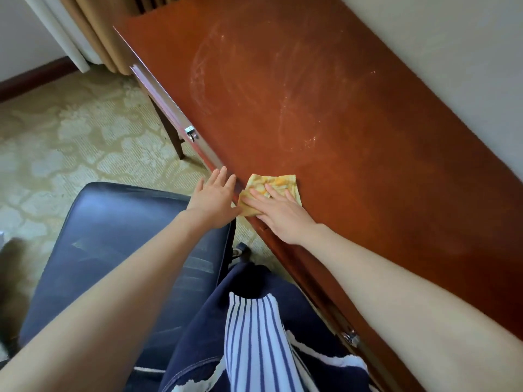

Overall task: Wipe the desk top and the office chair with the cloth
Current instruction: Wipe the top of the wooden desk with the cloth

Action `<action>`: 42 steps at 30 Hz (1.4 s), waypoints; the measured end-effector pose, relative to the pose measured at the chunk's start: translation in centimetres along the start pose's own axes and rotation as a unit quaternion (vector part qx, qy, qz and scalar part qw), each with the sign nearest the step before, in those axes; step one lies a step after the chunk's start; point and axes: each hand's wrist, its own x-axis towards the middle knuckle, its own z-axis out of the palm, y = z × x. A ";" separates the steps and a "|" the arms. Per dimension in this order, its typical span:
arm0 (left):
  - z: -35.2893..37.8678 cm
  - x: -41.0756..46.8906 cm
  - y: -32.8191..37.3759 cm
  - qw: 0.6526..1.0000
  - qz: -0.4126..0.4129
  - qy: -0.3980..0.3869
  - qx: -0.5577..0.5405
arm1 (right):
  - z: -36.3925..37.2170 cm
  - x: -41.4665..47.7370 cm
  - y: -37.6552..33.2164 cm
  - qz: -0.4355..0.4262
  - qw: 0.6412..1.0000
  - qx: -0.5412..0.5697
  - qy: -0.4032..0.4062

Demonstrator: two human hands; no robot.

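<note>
Looking down from head height, we see a long reddish-brown desk top (353, 123) running diagonally from upper left to lower right, against a pale wall (452, 52). Chalky, curved smears (226, 66) cross its far half; we cannot tell whether they are dust or drying wipe marks. To the left lies a patterned carpet (70, 137).

Lower left, close to the desk's front edge, stands the office chair (119, 236). Its dark blue seat shows faint pale streaks.

Two bare forearms reach forward from the bottom of the view. The right hand (278, 215) lies flat on the cloth (271, 183), fingers straight and slightly spread, pressing it down rather than gripping it. The cloth is small, yellow, folded roughly square, and sits on the desk top right at the near front edge. The left hand (215, 199) is just beside it, fingers straight and holding nothing, its tips at the desk edge; whether they touch the wood we cannot tell.

Smallest, a metal lock (191, 132) sits on the drawer front (164, 100) below the edge.

We judge that the desk-wiping step is in hand, with the chair not yet done. The next move calls for firm downward pressure, sliding the cloth away along the desk in overlapping strokes toward the smeared far end.
</note>
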 end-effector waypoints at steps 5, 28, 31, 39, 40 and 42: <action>1.0 -1.5 -0.4 0.998 -0.059 0.014 -0.030 | -1.4 3.7 -1.0 -0.012 1.000 -0.009 0.001; 0.9 4.4 7.0 0.991 -0.112 -0.046 0.061 | 4.4 -13.6 14.3 0.194 0.966 0.080 0.152; 1.1 4.5 6.9 0.989 -0.097 -0.055 0.092 | 4.0 -13.2 15.2 0.183 0.969 0.095 0.135; 0.9 4.3 7.3 0.986 -0.098 -0.067 0.113 | 3.6 -11.8 15.0 0.184 0.969 0.083 0.142; 0.9 4.3 7.3 0.986 -0.097 -0.067 0.114 | 3.6 -11.5 14.9 0.186 0.968 0.080 0.145; 0.8 4.4 7.3 0.987 -0.094 -0.067 0.111 | 3.4 -10.9 14.9 0.188 0.969 0.072 0.145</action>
